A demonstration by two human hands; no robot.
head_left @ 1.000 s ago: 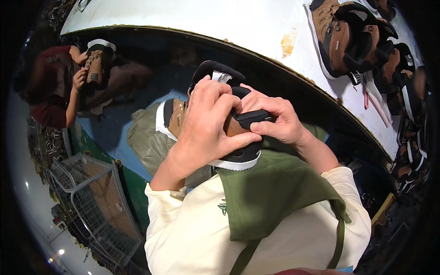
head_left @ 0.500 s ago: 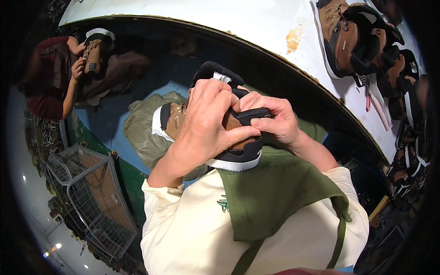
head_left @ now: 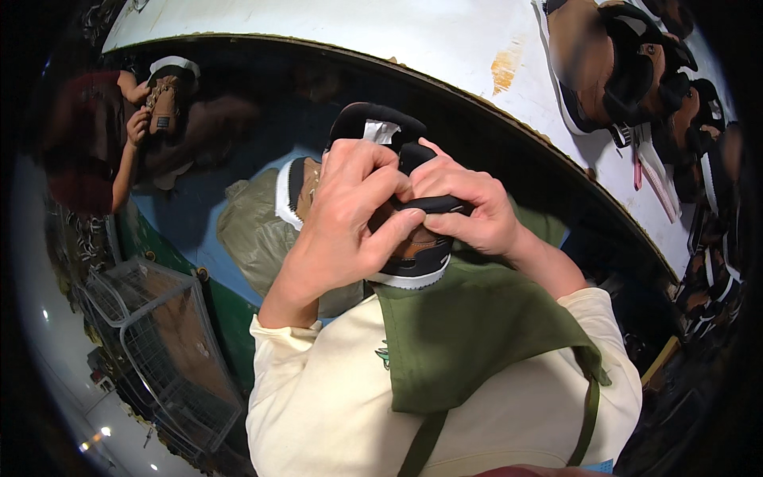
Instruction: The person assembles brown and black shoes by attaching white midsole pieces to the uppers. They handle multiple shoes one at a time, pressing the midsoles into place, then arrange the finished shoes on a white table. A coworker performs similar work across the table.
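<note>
Above my lap I hold a brown and black shoe (head_left: 421, 258) with a white sole edge. Its toe end points left and its heel end lies toward me, partly covered by my fingers. My left hand (head_left: 350, 211) wraps over the side of the shoe, with thumb and fingers pinching near the black padded collar. My right hand (head_left: 473, 203) grips that collar from the other side, its thumb pressed on the edge. A black tongue with a white label (head_left: 381, 131) stands up beyond my hands.
A white table (head_left: 318, 20) curves across the far side, with several brown and black shoes (head_left: 584, 71) at its right. A co-worker's hands (head_left: 137, 111) hold another shoe (head_left: 163, 103) at the far left. A wire cart (head_left: 171, 342) stands left; an olive bag (head_left: 254, 230) lies beyond my left arm.
The shoe has turned slightly, and its tongue shows more. My left thumb has drawn back to the left along the collar; my right thumb has shifted a little left too.
</note>
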